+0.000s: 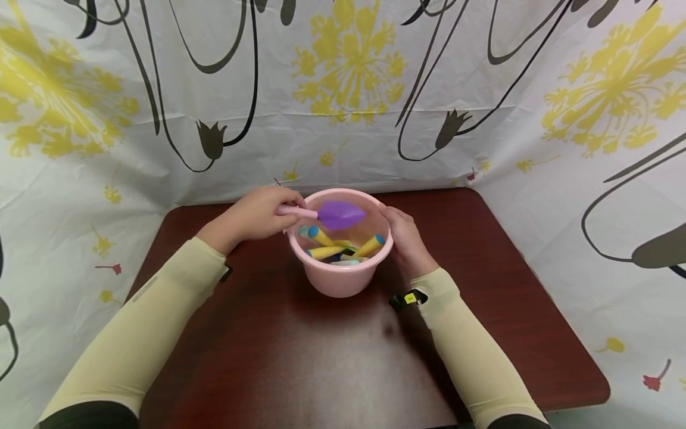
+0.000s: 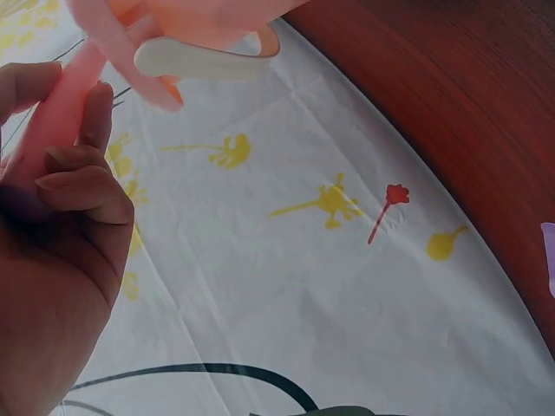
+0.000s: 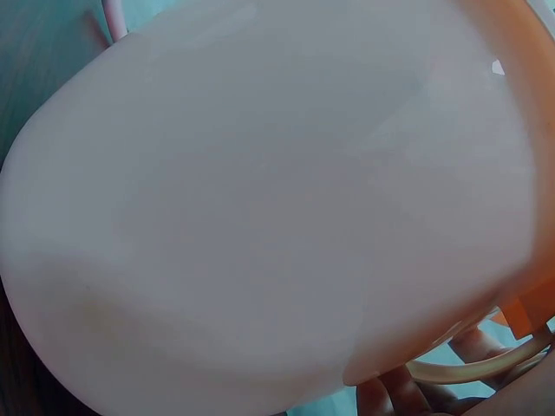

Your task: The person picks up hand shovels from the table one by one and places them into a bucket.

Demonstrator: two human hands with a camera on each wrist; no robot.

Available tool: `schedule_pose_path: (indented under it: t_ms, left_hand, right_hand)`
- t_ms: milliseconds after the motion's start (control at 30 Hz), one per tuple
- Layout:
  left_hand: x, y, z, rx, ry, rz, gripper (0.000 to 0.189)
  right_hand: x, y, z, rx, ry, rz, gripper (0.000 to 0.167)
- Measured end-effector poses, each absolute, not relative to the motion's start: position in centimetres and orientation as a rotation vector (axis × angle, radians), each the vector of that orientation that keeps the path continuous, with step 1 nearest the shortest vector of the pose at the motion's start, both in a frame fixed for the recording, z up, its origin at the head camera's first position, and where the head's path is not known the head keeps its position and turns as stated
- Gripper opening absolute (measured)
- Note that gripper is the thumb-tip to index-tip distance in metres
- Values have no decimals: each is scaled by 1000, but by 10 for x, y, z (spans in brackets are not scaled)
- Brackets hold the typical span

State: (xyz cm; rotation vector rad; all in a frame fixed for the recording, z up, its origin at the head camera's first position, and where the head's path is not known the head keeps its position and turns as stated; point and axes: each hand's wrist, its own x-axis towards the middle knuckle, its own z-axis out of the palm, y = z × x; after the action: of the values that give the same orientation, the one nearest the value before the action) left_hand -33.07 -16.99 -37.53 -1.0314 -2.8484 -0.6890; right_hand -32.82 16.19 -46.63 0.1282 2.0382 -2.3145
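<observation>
My left hand [image 1: 259,211] grips the pink handle of a toy shovel [image 1: 340,215]. Its purple blade lies over the inside of a pink bucket [image 1: 339,281], pointing right. In the left wrist view, curled fingers wrap the pink shovel handle [image 2: 59,121] beside the bucket's rim. On the bucket's right side, my right hand [image 1: 408,241] holds the rim, thumb at the top edge. The bucket's wall [image 3: 260,199] fills most of the right wrist view, fingertips [image 3: 399,390] at its lower edge. Inside the bucket lie several yellow pieces with blue ends [image 1: 370,245], partly overlapping.
The bucket stands on a dark red-brown table [image 1: 241,333] with rounded corners, towards its back edge. A white curtain [image 1: 343,155] with yellow flowers and dark stems hangs behind and along both sides. The bucket's pale carrying handle [image 2: 204,62] shows in the left wrist view.
</observation>
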Motion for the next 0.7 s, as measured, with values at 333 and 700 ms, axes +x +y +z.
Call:
schedule_pose_path:
  t_ms: [333, 700]
  left_hand:
    - [-337, -152, -370, -1035, -2924, -532, 25]
    - [-344, -143, -374, -1080, -2945, -414, 28]
  right_hand:
    - [-328, 162, -465, 100, 2032, -2320, 50]
    - [-329, 161, -467, 115, 2025, -2340, 47]
